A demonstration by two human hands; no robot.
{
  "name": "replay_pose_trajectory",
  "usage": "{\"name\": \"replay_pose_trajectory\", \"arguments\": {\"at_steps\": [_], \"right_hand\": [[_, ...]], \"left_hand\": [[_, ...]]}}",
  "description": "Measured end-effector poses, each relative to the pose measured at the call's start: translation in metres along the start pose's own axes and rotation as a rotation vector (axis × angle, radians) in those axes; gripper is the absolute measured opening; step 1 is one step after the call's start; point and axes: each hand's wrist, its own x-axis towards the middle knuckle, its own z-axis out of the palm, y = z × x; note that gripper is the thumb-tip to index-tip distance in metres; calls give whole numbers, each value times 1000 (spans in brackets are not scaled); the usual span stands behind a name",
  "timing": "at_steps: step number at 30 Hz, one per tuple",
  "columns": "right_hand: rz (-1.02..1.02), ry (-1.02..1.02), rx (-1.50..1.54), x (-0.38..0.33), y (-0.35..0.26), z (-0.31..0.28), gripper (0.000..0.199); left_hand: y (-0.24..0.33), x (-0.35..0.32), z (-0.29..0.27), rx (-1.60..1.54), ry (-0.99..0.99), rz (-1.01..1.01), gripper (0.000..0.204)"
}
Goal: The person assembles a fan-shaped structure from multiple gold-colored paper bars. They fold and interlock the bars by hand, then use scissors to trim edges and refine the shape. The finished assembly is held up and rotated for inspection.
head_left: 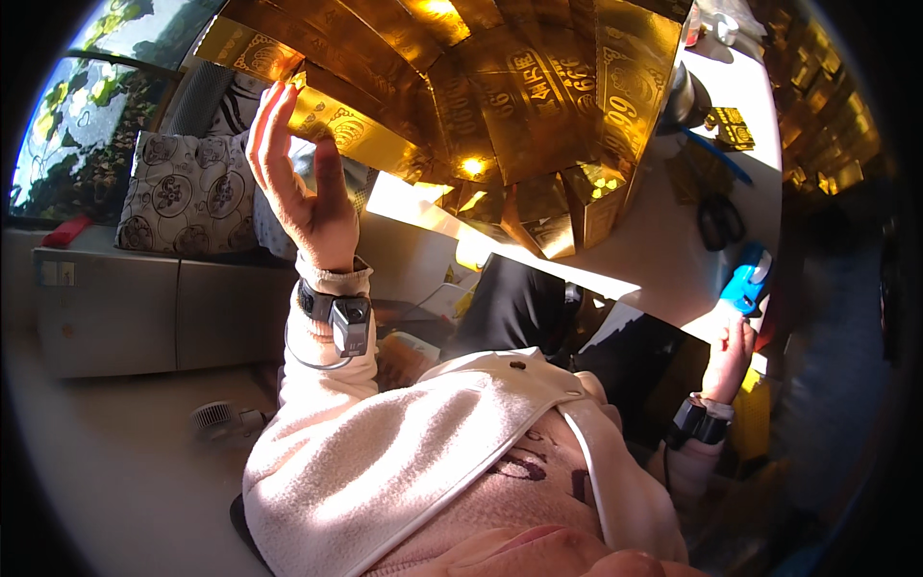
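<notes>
A large gold foil-paper piece (471, 87), built of several embossed strips into a curved, bowl-like shape, fills the top middle of the head view. My left hand (312, 192) is raised at its left rim, with fingertips closed on the gold strip's edge and the thumb lower down against it. Low on the right, my right hand (728, 363) has its fingers at the near end of a blue tool (747, 279) that looks like a stapler. Strong light washes out part of those fingers. The gold piece's far side is cut off by the frame.
The white table (663, 274) carries black-handled scissors (720, 222), a blue pen-like stick (719, 159) and a small gold packet (733, 128). More gold pieces (817, 106) are piled at the far right. A patterned cushion (178, 192) sits on a grey cabinet (115, 308) to the left.
</notes>
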Motion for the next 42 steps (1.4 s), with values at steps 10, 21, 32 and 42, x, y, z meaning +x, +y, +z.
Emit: {"name": "replay_pose_trajectory", "arguments": {"at_steps": [10, 21, 32, 42], "right_hand": [[55, -118, 56, 9, -4, 0, 20], [167, 21, 68, 19, -11, 10, 31], [303, 26, 21, 32, -28, -5, 22], [286, 135, 53, 32, -9, 2, 21]], "left_hand": [[-6, 2, -4, 108, -28, 106, 54], [-13, 7, -1, 91, 77, 165, 67], [-17, 7, 0, 74, 108, 191, 74], [-22, 4, 13, 19, 166, 234, 72]]}}
